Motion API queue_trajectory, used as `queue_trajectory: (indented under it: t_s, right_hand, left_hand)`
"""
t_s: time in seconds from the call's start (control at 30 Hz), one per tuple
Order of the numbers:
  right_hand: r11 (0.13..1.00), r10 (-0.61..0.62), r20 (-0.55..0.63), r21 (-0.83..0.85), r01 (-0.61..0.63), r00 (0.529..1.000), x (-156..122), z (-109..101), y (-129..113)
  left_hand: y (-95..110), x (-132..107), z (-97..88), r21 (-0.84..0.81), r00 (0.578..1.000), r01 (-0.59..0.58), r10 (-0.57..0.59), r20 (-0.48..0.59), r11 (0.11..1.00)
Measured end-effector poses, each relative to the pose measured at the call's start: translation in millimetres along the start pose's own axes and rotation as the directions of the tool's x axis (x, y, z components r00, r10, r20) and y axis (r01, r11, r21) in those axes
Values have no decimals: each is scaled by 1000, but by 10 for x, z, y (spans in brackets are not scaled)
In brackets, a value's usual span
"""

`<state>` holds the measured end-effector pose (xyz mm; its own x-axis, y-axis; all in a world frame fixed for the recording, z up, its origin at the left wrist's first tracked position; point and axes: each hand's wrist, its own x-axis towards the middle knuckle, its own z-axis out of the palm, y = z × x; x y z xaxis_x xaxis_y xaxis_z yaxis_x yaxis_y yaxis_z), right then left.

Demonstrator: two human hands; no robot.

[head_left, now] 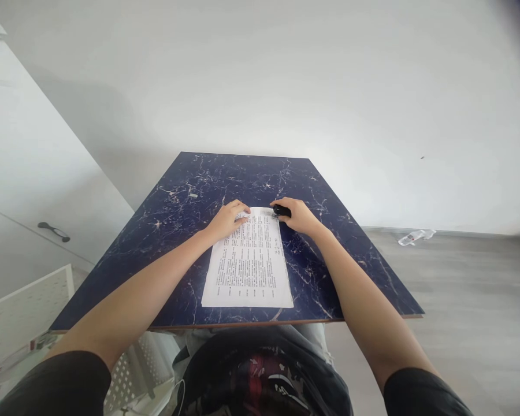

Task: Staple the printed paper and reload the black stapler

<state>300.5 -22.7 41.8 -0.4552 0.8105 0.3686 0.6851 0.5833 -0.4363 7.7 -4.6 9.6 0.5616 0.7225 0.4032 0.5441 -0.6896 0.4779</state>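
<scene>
A stack of printed paper sheets lies flat on the dark blue marbled table, its lines of text running lengthwise away from me. My left hand rests over the far left part of the sheets, thumb and fingers apart, fingertips on the paper. At the far right corner, my right hand is wrapped round a black stapler. The stapler's front end reaches over the paper's edge there; whether its jaws are pressed together cannot be made out.
A small pale piece lies on the table, left of the sheets. White cabinets with a dark handle stand at left. Below the table's left side is a white perforated basket. A clear plastic item lies on the floor by the wall.
</scene>
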Motion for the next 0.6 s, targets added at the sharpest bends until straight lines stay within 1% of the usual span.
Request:
queue_trajectory:
  t_s: [0.3, 0.5, 0.53, 0.6]
  right_hand:
    - [1000, 3, 7, 1, -3, 1000, 19, 25, 23]
    - [1000, -2, 26, 8, 2, 1000, 5, -1, 2]
    - [1000, 10, 12, 13, -10, 1000, 12, 4, -6]
    - [997, 72, -61, 44, -69, 996, 36, 32, -20]
  left_hand:
    - [10, -7, -11, -5, 1000, 2, -2, 6, 1000]
    - [-40, 2, 20, -16, 1000, -5, 5, 2, 1000]
    - [-51, 3, 26, -17, 1000, -9, 9, -2, 1000]
    - [-74, 3, 39, -18, 1000, -15, 15, -12, 1000]
